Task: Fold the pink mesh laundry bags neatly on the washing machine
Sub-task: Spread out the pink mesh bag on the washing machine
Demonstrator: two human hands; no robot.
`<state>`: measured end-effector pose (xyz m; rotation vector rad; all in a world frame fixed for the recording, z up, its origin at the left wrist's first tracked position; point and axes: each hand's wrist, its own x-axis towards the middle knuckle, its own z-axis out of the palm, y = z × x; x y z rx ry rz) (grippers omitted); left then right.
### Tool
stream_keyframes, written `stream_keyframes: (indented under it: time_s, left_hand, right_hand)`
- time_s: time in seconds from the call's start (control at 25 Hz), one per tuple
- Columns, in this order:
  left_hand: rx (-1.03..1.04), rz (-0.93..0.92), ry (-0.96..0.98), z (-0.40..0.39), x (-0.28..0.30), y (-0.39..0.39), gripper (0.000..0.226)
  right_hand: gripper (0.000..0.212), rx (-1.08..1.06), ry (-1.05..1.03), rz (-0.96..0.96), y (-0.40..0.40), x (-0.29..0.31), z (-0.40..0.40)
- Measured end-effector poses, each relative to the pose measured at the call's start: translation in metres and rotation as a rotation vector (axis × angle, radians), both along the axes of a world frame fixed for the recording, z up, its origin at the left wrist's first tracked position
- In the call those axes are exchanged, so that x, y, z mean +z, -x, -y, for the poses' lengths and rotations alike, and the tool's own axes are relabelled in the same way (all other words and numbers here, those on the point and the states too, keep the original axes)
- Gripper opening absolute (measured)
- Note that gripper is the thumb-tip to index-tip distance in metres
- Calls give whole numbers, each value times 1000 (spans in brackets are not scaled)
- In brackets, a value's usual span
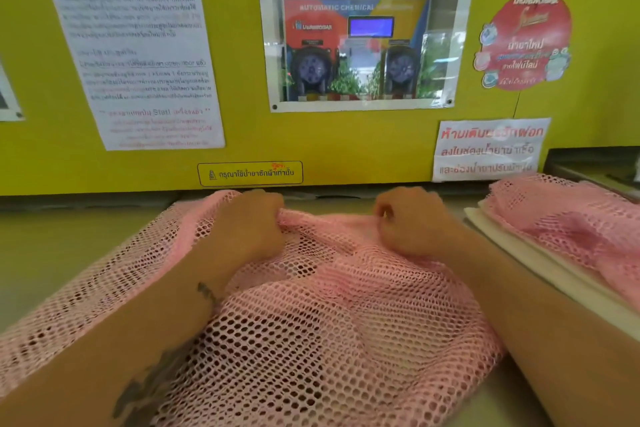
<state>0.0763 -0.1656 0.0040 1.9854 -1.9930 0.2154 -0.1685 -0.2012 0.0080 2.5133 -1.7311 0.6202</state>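
Both sets of fingers (273,218) curl into the pink mesh bag (329,322), so the tips are hidden. The far-left notice (128,42) text is too blurry to read, and the second mesh bag (571,218) runs off the right edge.

Left hand (254,224) and right hand (410,222) grip far edge of pink mesh bag (311,322) spread on washing machine top (62,246). Second pink bag (571,218) lies at right. Yellow panel (329,142) behind.

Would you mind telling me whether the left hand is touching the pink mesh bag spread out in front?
Touching. The head view shows the left hand curled around a bunched fold of the pink mesh bag.
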Motion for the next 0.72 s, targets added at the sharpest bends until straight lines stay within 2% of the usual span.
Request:
stream_keyframes:
  time_s: [0.08,0.16,0.24,0.36,0.44,0.52,0.6,0.68,0.72]
  left_hand:
    - [57,-43,145,-1,6,-5,15]
    - [111,-78,203,-1,9,-10,24]
    - [179,-61,70,-2,6,-11,43]
    - [205,-45,-137,0,-1,-10,63]
    - [143,-62,-143,1,-2,-9,66]
    - [82,-36,-121,-1,-2,-6,61]
    - [10,26,-29,-2,-2,-2,55]
    - [-48,63,74,-3,-2,2,55]
    - [-49,72,59,-3,-3,4,60]
  right_hand:
    - [12,-93,361,220,4,10,3]
    - [20,-166,567,339,13,15,5]
    - [28,-222,467,219,20,11,8]
    - [37,-222,-49,17,25,-3,10]
    - [46,-157,-305,39,26,-6,10]
    - [51,-178,-335,44,26,-5,12]
    - [55,-267,-295,-46,28,-2,13]
    - [54,-294,-208,-133,29,0,11]
    - [51,-269,-124,-121,28,0,11]
